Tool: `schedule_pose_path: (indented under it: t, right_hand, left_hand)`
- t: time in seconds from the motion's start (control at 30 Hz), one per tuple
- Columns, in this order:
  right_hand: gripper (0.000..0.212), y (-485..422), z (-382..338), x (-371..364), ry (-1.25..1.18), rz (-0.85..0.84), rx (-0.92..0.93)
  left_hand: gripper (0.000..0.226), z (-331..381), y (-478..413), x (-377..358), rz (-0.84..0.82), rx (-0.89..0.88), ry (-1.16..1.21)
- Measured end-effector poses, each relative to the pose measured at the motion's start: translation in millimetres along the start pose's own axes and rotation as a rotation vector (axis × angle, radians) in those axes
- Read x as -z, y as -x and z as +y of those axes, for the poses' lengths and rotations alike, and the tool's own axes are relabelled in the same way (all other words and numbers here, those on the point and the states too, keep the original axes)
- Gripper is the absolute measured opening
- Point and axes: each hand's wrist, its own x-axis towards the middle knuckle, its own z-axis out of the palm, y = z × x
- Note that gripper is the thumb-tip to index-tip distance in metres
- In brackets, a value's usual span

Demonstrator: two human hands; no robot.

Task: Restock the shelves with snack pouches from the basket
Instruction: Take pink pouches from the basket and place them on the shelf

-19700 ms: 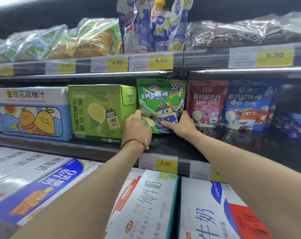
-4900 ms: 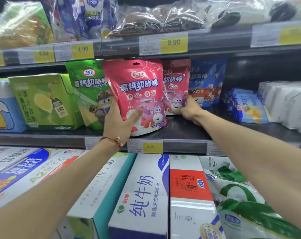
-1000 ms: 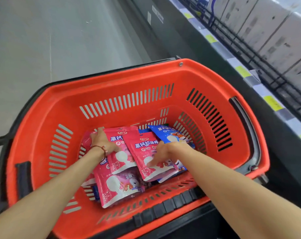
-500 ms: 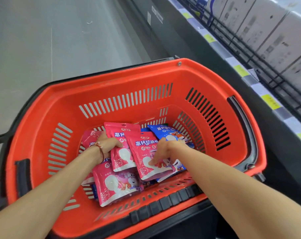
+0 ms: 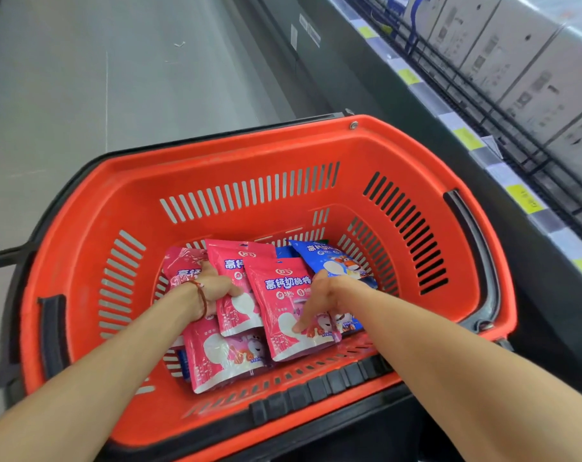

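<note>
An orange-red basket [image 5: 249, 151] holds several snack pouches. My left hand [image 5: 213, 288] grips a pink pouch [image 5: 239, 315] by its left edge, thumb across the front. My right hand [image 5: 319, 295] holds a second pink pouch [image 5: 283, 328] at its right edge, with the fingers spread down over its front. A blue pouch [image 5: 336, 261] lies behind my right hand. Another pink pouch [image 5: 223, 358] lies flat at the near side of the basket floor, and one more pink pouch [image 5: 179, 268] sits behind my left wrist.
The basket rests on a black frame [image 5: 349, 425] above grey floor [image 5: 116, 78]. Along the right runs a low dark shelf unit with yellow price tags [image 5: 522, 198] and pale cartons [image 5: 532, 71] behind a wire rail.
Earlier I stood pouches on the shelf; I now reach into the basket. Over the last second my left hand closed round a pink pouch, and both held pouches tipped up slightly.
</note>
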Motion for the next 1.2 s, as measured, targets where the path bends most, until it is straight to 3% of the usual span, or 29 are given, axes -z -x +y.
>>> schedule_pose_path:
  t: [0.1, 0.17, 0.27, 0.33, 0.43, 0.53, 0.63, 0.83, 1.07, 1.2]
  right_hand:
    - [0.113, -1.7, 0.9, -1.7, -0.103, 0.024, 0.036]
    - [0.098, 4.9, 1.1, 0.2, -0.132, -0.017, 0.05]
    - [0.066, 3.3, 3.2, 4.3, -0.213, -0.035, 0.069]
    - [0.066, 1.2, 5.7, 7.3, -0.33, -0.033, 0.068]
    - [0.059, 8.5, 8.7, 13.6, -0.452, -0.025, 0.108]
    - [0.068, 22.0, 15.3, 19.4, -0.54, 0.055, 0.211]
    - [0.045, 45.7, 28.0, 25.4, -0.653, 0.143, 0.324]
    - [0.044, 104.7, 65.6, 47.6, -0.766, 0.413, 0.516]
    - [0.064, 170.4, 103.0, 66.5, -0.921, 0.886, 0.707]
    - [0.065, 204.9, 125.4, 71.4, -0.978, 1.113, 0.771]
  left_hand:
    - [0.081, -4.3, -11.6, 5.0, -0.008, -0.016, 0.01]
    - [0.078, -8.9, -23.9, 8.8, -0.021, -0.022, -0.002]
    - [0.052, -1.1, -4.5, 4.5, -0.018, -0.095, 0.023]
    - [0.041, 3.9, 3.9, 4.2, 0.002, -0.129, 0.058]
    - [0.032, 13.5, 11.8, 2.4, 0.014, -0.175, 0.117]
    - [0.033, 29.3, 22.8, -3.6, 0.02, -0.259, 0.144]
    - [0.034, 46.5, 34.6, -12.2, 0.013, -0.348, 0.154]
    - [0.034, 87.5, 76.6, -51.3, -0.055, -0.575, 0.121]
    - [0.037, 126.1, 131.2, -100.5, -0.131, -0.858, 0.1]
    - [0.031, 149.7, 164.0, -131.3, -0.164, -0.975, 0.084]
